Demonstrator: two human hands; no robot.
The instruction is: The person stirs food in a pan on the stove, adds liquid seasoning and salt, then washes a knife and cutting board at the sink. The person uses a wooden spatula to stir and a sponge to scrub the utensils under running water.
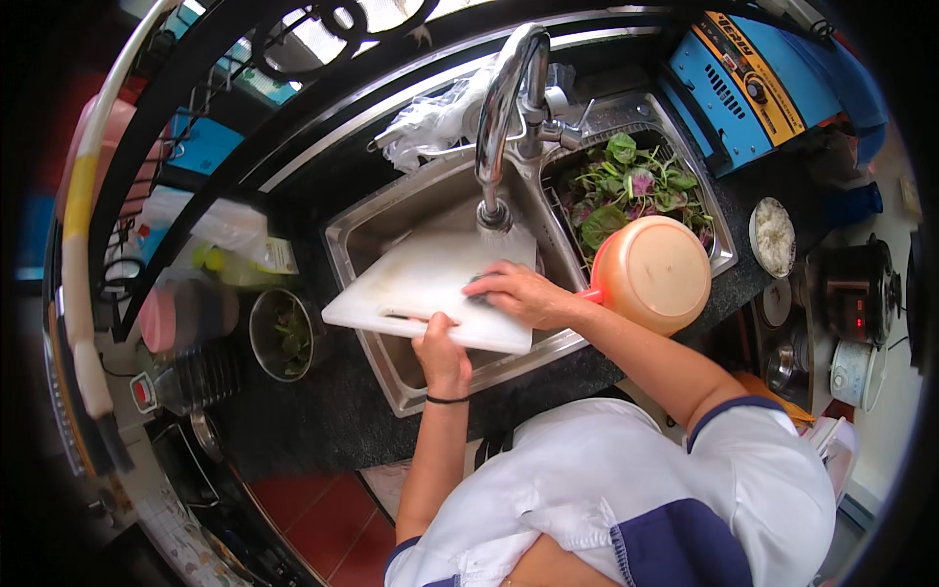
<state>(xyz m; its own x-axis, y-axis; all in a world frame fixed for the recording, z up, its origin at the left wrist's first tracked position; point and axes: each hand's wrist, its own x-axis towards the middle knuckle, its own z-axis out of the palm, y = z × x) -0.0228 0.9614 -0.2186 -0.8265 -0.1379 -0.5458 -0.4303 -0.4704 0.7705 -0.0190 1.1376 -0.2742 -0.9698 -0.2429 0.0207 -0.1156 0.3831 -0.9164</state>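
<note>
A white plastic cutting board lies tilted over the left basin of a steel double sink. My left hand grips its near edge at the handle slot, thumb on top. My right hand presses a dark scrubbing pad onto the board's surface; the pad is mostly hidden under the fingers. Water runs from the chrome faucet onto the far part of the board. In the right basin lie green and purple leafy vegetables. An upturned orange pan with a red handle rests over that basin's near edge.
Left of the sink stand a steel bowl with some leaves and a large clear plastic bottle. A bowl of white food sits on the right of the counter, below a blue machine. A black wire rack overhangs the back left.
</note>
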